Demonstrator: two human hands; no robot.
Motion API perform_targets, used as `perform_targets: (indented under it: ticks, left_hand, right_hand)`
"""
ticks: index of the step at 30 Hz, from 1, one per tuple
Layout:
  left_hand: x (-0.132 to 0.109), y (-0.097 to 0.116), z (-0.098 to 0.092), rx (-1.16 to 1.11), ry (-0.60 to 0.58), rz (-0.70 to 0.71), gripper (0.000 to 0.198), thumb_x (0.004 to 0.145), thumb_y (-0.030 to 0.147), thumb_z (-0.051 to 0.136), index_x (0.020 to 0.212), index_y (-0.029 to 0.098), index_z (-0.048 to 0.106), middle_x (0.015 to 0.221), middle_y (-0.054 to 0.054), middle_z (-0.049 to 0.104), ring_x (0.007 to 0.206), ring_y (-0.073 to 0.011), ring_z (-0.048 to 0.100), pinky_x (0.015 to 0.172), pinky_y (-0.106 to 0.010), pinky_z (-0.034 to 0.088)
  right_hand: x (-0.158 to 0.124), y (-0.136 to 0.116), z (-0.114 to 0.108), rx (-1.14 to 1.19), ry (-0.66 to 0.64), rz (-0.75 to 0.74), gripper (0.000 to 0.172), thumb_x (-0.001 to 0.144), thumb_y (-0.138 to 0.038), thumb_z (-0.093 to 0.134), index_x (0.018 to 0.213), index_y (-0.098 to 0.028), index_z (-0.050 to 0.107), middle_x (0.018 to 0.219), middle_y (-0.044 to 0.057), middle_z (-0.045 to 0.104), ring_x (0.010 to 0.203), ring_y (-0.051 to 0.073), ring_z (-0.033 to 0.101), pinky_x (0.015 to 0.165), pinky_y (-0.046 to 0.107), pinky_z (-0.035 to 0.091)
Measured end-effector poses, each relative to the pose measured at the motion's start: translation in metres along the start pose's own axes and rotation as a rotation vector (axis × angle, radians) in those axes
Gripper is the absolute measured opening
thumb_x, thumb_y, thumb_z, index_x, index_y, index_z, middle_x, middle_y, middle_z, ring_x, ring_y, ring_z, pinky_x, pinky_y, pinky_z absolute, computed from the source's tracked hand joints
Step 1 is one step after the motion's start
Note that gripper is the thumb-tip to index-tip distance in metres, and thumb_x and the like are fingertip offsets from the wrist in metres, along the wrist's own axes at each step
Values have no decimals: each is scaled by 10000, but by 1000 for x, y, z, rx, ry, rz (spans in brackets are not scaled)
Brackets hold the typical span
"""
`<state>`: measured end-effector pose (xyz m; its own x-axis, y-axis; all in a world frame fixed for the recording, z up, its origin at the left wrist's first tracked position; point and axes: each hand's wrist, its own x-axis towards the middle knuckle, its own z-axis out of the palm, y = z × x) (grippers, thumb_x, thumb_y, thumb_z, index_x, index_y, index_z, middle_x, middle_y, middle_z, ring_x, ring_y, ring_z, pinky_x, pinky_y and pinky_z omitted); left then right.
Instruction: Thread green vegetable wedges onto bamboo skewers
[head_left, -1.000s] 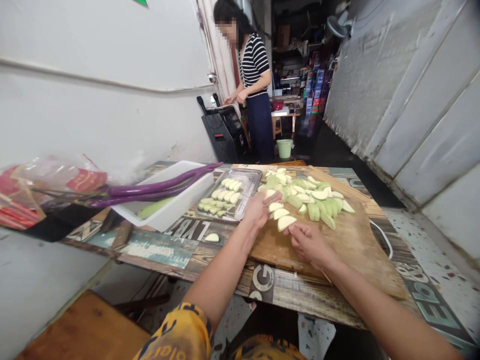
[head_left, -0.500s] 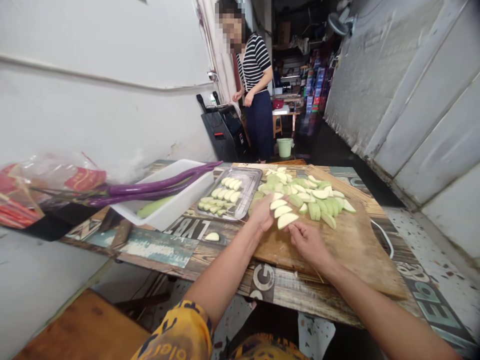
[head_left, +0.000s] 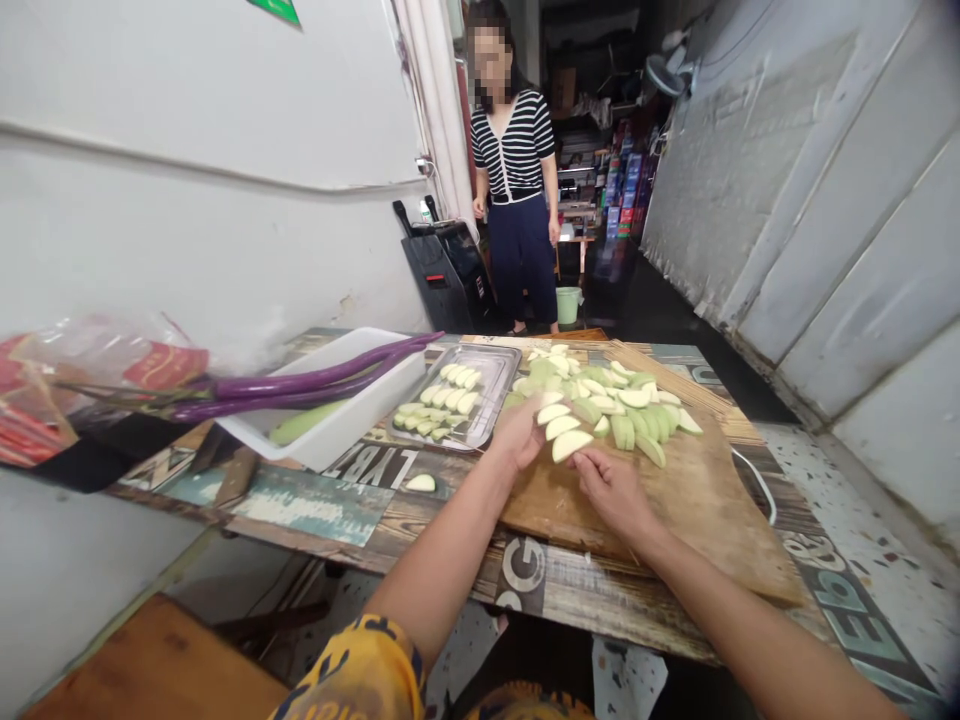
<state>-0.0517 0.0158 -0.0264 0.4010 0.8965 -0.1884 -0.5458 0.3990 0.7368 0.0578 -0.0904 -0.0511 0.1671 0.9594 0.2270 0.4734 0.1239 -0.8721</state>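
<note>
Left hand [head_left: 517, 432] curls round the far end of the row of three slices [head_left: 561, 427] on the wooden cutting board [head_left: 697, 500]. My right hand [head_left: 611, 485] pinches the nearest slice. I judge them light, moist, soft-fleshed and easily snapped, so I'd grip gently at the firmer skin edges.

The person in the striped top [head_left: 516, 150] has turned from the black machine [head_left: 446, 265]; arms now down.
</note>
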Motion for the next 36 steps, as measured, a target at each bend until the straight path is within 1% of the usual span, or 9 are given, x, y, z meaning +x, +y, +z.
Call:
perform_targets:
  ticks: [9,14,19,22,24,28,31,34,36]
  left_hand:
    - [0,-3,-3,66,-19,13,156,737,223,659,756,73,621,704,-92,656,697,-157,630,686,-271,515]
    - [3,-4,-3,31,12,36,135,760,190,620,774,56,625,704,-108,660,675,-168,636,658,-290,527]
    - [7,-7,-5,0,20,42,115,762,160,607,782,48,623,710,-116,660,672,-168,639,653,-289,528]
    - [7,-8,-6,-5,27,31,108,744,163,631,766,58,621,693,-105,656,681,-171,640,666,-290,525]
    - [7,-8,-6,-19,21,34,102,733,159,643,756,63,620,680,-96,651,695,-170,640,689,-291,520]
    - [7,-7,-5,-48,19,17,108,733,164,649,760,62,625,704,-92,652,703,-154,632,728,-279,510]
    - [8,-6,-4,-56,27,3,112,742,169,641,757,59,624,717,-99,656,698,-149,629,735,-278,508]
    - [8,-7,-3,-82,61,5,76,745,127,619,757,52,621,720,-107,663,716,-160,637,757,-301,509]
    - [8,-8,-2,-97,85,23,66,735,110,621,763,50,624,729,-108,668,729,-168,643,778,-319,506]
  right_hand:
    - [1,5,2,-47,22,-80,304,856,-317,403,744,-150,632,566,8,566,533,137,497,516,226,343]
    - [0,6,2,-195,35,-175,294,866,-277,393,773,-165,649,666,44,644,617,164,566,597,254,388]
    - [-2,3,1,-237,11,-197,308,872,-286,369,736,-177,623,682,59,637,634,176,562,611,279,391]
    - [-1,0,0,-18,-41,-80,293,845,-361,405,712,-179,591,525,0,524,500,138,479,503,247,351]
    - [0,-3,-2,246,-125,94,296,818,-436,433,745,-180,562,428,-69,376,367,94,332,400,217,271]
    - [2,-8,-7,594,-275,337,351,764,-527,478,841,-187,514,419,-135,218,296,53,117,313,198,152]
    - [2,-8,-10,366,-216,201,343,797,-502,444,805,-175,549,425,-99,300,315,71,219,349,212,224]
    - [0,-4,-10,-165,-66,-125,321,851,-390,399,736,-165,597,556,23,546,483,134,461,500,251,343]
    - [-2,-2,-8,-453,-22,-246,314,867,-314,376,755,-153,622,655,85,619,572,167,519,557,269,346]
